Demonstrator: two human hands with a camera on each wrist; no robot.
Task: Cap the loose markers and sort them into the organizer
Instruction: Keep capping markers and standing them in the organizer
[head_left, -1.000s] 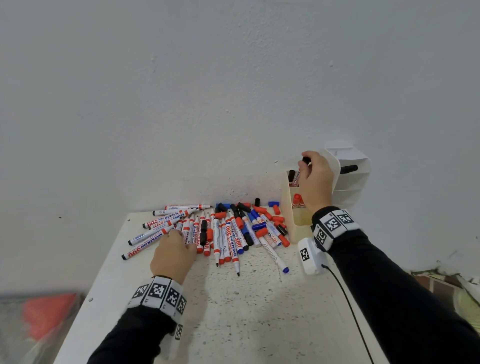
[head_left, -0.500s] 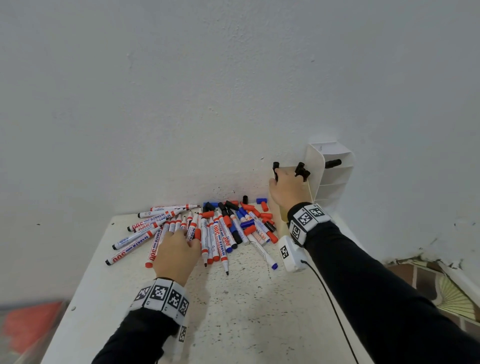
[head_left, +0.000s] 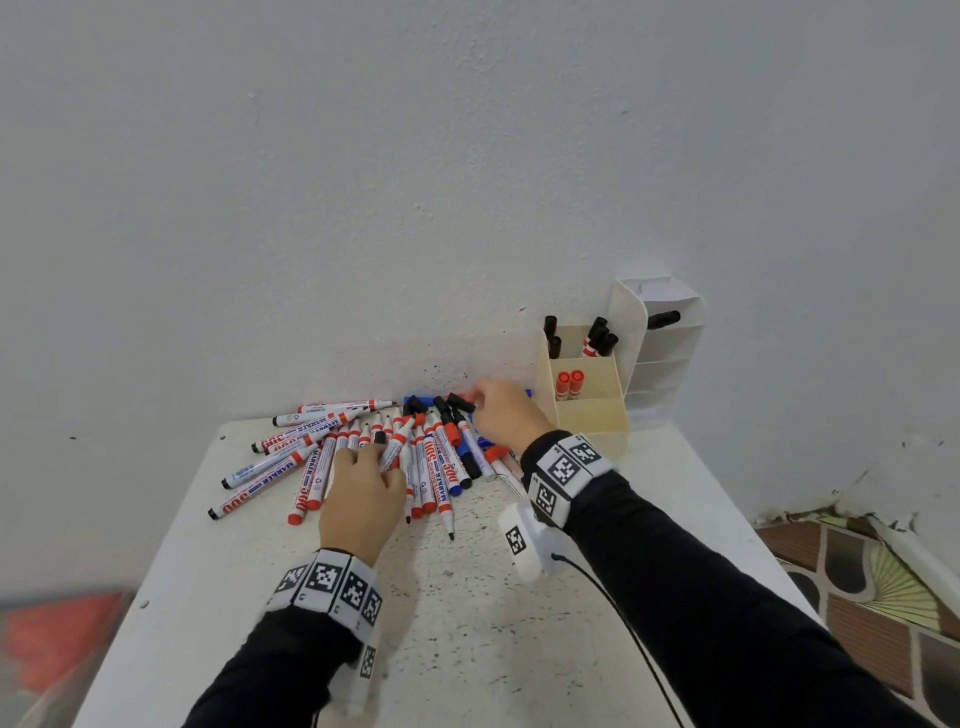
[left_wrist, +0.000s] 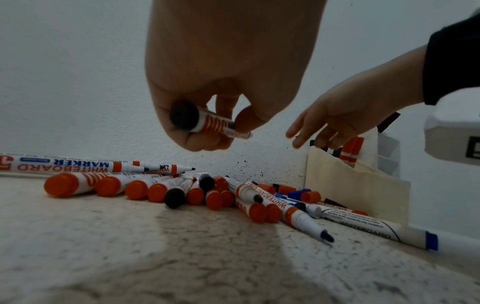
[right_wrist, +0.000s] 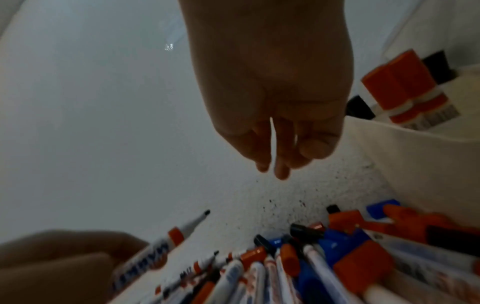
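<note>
A pile of whiteboard markers (head_left: 436, 457), most of them uncapped, lies by the wall with loose black, blue and red caps among them. My left hand (head_left: 371, 457) hovers over the pile's near side and grips one black-ended marker (left_wrist: 205, 121), its bare tip pointing at the wall. My right hand (head_left: 480, 402) hangs over the pile's far right with straight, empty fingers (right_wrist: 278, 166), close to a loose black cap (head_left: 460, 401). The cream organizer (head_left: 592, 421) stands to the right. It holds black-capped markers (head_left: 597, 332) at the back and two red-capped ones (head_left: 569, 382) in the middle.
A white slotted holder (head_left: 670, 374) with one black marker (head_left: 662, 319) stands behind the organizer against the wall. The speckled white table (head_left: 467, 623) ends close on the left and right. Patterned floor (head_left: 857, 582) shows at right.
My right hand left the organizer's back compartment and came down left to the pile, empty. My left hand lifted one marker out of the pile.
</note>
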